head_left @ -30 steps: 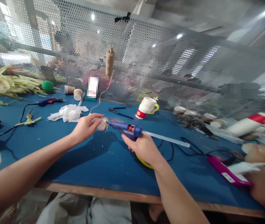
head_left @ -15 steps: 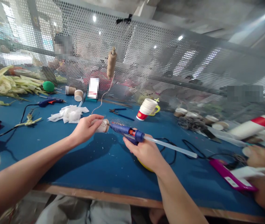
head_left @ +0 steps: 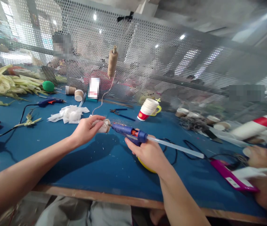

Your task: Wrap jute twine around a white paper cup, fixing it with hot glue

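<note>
Fingers of my left hand [head_left: 86, 130] are wrapped round a small paper cup [head_left: 105, 126], tilted on its side with its end toward the right. Twine [head_left: 102, 100] runs from a spool [head_left: 112, 64] on the mesh down to this cup. My right hand [head_left: 148, 153] grips a blue hot glue gun [head_left: 124, 129], its nozzle at the cup's right end; whether they touch I cannot tell. A long clear glue stick [head_left: 178, 147] sticks out of the gun's back. Part of a yellow round object [head_left: 146, 164] shows under my right hand.
Pliers [head_left: 121, 114], stacked paper cups [head_left: 147, 108] and white crumpled material [head_left: 69, 114] lie beyond my hands. A second glue gun [head_left: 50, 102] and corn husks [head_left: 11, 81] are at left. At right are a purple power strip [head_left: 233, 175] and another person's hand [head_left: 265, 157]. Perforated mesh [head_left: 135, 56] stands behind.
The glue gun has shifted very slightly to the right, along with the cup's end. My left hand stays wrapped round the cup. The other person's hand has barely moved.
</note>
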A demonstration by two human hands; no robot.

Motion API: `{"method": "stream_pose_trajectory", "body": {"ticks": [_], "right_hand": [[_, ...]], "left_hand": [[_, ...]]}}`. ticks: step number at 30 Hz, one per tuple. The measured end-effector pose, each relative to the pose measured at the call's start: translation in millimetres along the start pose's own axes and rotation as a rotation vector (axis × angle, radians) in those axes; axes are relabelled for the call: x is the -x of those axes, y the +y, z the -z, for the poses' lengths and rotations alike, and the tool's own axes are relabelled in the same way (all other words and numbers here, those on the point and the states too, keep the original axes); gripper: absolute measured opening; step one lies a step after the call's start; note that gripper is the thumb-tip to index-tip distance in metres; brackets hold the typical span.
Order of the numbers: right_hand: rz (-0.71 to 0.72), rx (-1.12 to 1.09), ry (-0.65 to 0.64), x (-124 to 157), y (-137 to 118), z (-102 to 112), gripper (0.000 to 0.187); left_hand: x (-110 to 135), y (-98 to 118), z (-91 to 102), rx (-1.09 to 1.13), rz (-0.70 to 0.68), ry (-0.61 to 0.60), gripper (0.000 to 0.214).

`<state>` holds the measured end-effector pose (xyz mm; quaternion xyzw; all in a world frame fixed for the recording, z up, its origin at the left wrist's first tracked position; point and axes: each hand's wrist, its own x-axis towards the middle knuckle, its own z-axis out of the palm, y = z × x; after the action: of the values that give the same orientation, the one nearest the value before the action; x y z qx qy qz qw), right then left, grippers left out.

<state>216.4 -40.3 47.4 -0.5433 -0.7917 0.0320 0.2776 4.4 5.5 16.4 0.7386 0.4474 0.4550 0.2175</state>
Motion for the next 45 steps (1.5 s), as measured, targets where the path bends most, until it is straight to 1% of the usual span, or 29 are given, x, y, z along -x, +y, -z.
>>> {"method": "stream_pose_trajectory", "body": {"ticks": [9, 15, 21, 29, 31, 37, 45], "right_hand": [[-0.026, -0.008, 0.002, 0.0, 0.2, -1.5, 0.016], [-0.051, -0.026, 0.006, 0.2, -3.1, -1.0, 0.021], [-0.088, -0.042, 0.020, -0.5, -4.2, -1.9, 0.025], [-0.088, -0.044, 0.042, -2.8, -2.1, -2.5, 0.024], [-0.071, -0.036, 0.052, -2.3, -2.5, -1.9, 0.025], [-0.026, -0.002, 0.052, 0.1, -4.7, 0.0, 0.026], [0.004, 0.009, 0.041, 1.7, -4.7, -0.2, 0.023]], "left_hand": [[0.6, -4.7, 1.2, -0.075, -0.126, 0.005, 0.028], [0.7, -4.2, 3.4, -0.127, -0.162, 0.012, 0.028], [3.4, -2.2, 2.3, -0.133, -0.206, -0.029, 0.028], [3.8, -3.5, 0.0, -0.128, -0.294, -0.010, 0.026], [3.4, -3.8, -0.1, -0.111, -0.274, 0.001, 0.025], [1.8, -3.0, 0.0, -0.070, -0.149, 0.013, 0.025], [0.6, -1.1, 0.7, -0.036, -0.072, 0.024, 0.025]]}}
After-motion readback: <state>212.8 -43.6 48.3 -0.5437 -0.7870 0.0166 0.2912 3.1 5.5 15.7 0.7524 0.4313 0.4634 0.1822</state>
